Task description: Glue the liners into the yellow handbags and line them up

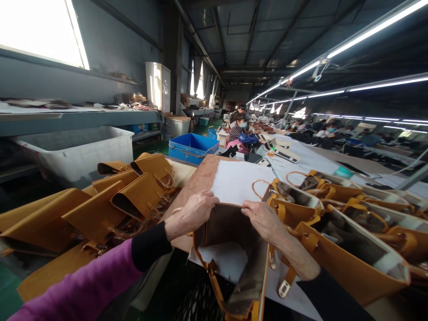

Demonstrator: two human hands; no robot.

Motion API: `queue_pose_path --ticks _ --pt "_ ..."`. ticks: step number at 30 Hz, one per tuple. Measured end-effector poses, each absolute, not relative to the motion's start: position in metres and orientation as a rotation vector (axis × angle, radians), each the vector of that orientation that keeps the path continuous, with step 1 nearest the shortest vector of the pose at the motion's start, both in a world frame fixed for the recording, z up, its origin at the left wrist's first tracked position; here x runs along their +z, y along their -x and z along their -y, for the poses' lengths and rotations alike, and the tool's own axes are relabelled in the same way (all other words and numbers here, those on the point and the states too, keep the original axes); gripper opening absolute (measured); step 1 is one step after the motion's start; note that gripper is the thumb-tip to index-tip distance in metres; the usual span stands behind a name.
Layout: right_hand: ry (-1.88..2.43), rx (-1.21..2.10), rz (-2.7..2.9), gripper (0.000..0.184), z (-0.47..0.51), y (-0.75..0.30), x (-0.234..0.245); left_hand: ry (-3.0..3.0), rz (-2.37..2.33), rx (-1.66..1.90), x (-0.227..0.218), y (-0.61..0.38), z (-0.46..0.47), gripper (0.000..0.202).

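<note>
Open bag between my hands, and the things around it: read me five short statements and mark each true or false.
1. The left hand and right hand both hold the open bag by its edge. True.
2. The left sleeve is green. False: that sleeve is purple, with a black cuff.
3. A white sheet lies beyond the open bag. True.
4. All the other mustard bags are at the right. False: some mustard bags lie at the left too.
5. The bin in view beyond the left hand is red. False: that bin is blue.
</note>
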State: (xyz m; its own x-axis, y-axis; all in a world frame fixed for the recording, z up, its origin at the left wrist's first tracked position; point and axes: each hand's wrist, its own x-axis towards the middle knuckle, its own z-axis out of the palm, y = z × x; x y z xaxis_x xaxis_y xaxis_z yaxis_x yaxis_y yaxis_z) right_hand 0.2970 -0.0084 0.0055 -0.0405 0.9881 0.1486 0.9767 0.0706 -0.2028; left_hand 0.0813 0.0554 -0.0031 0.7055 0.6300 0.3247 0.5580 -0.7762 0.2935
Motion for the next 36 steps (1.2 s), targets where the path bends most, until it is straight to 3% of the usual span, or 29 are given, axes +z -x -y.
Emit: queue_pose_path --ticks 7,26,36 --pt "2.072 -0.05 2.104 0.019 0.008 -0.292 0.005 -2.863 -1.019 0.386 0.004 -0.115 -0.051 0.019" --pt "1.985 -0.126 2.242 0.032 0.002 -0.29 0.01 -2.773 -1.062 0.486 -0.003 -0.137 -0.056 0.027" --pt "2.012 -0.078 2.181 0.025 0.003 -0.288 0.012 -2.624 -1.159 0.447 0.012 -0.093 -0.067 0.021"
